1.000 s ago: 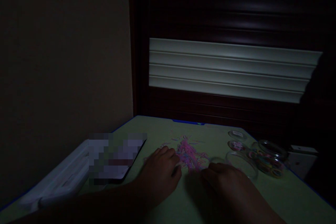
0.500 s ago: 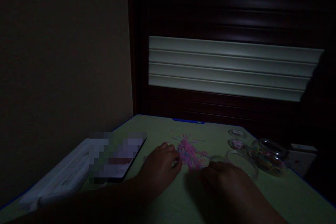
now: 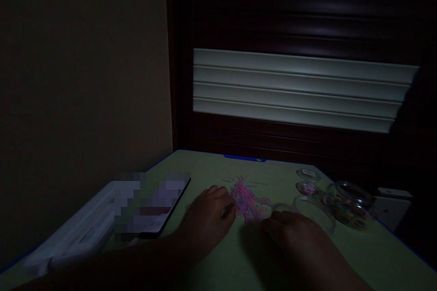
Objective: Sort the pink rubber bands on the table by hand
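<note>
A heap of thin pink, lilac and bluish loops that look like small elastic bands (image 3: 245,195) lies in the middle of the table, a few strands scattered behind it. At its left edge is my left hand (image 3: 210,216), closed with curled fingers, thumb and index near each other. My right hand (image 3: 293,234) is closed low at the heap's near right side, knuckles up. What either hand holds, if anything, is hidden in the dim light. Just beyond the right hand sits a clear round rim (image 3: 314,211).
A clear jar with coloured hair ties (image 3: 348,207) stands at right, beside a lid (image 3: 309,174) and a small round container (image 3: 309,188). To the left are a tablet-like device (image 3: 170,200), partly blurred out, and a white tray (image 3: 78,227). The green table (image 3: 205,163) meets a wall and dark shutter.
The gap between my left thumb and index finger has narrowed slightly. My right hand stays nearly in place, and the heap looks almost the same.
</note>
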`<action>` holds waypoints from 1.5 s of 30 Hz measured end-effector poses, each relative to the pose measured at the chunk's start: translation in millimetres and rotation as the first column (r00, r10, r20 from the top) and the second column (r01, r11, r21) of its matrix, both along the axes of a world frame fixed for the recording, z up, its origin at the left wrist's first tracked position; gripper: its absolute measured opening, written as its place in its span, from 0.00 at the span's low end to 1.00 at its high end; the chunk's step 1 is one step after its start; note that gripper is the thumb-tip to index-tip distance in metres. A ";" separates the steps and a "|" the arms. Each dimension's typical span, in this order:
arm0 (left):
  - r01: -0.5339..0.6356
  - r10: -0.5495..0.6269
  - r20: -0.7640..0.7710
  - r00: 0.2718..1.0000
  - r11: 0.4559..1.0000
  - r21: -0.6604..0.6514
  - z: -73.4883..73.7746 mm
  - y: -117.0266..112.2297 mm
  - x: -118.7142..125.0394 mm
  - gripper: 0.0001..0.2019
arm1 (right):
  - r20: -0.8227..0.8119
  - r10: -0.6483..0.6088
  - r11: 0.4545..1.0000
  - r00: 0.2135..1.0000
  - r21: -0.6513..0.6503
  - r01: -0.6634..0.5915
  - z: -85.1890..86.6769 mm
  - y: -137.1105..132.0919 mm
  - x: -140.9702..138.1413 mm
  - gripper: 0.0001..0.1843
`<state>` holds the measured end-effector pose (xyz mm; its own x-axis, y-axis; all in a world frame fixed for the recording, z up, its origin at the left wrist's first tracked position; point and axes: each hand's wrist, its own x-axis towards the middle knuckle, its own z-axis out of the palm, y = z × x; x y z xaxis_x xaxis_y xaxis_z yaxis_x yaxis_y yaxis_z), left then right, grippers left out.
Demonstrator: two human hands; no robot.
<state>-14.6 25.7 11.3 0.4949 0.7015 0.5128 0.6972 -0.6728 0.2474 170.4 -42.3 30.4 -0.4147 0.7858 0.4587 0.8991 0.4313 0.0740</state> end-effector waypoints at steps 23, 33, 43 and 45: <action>0.116 -0.113 0.263 0.958 0.993 0.002 -3.3 -0.3 -0.6 0.05 | 0.044 -0.021 0.987 0.999 -0.159 0.028 12.9 -4.8 -2.7 0.09; 0.201 -0.195 0.248 0.949 0.980 0.002 -2.6 -3.8 0.6 0.05 | 0.022 -0.013 0.993 1.000 -0.120 0.016 12.3 -5.0 -2.1 0.10; 0.418 -0.424 0.043 0.905 0.903 0.102 0.3 -12.7 2.3 0.05 | -0.045 0.005 0.987 0.999 -0.157 -0.012 8.6 -2.5 -1.7 0.12; 0.433 -0.438 0.024 0.899 0.895 0.109 1.1 -13.7 2.3 0.06 | -0.038 0.011 0.987 0.999 -0.158 -0.016 9.6 -3.6 -2.7 0.11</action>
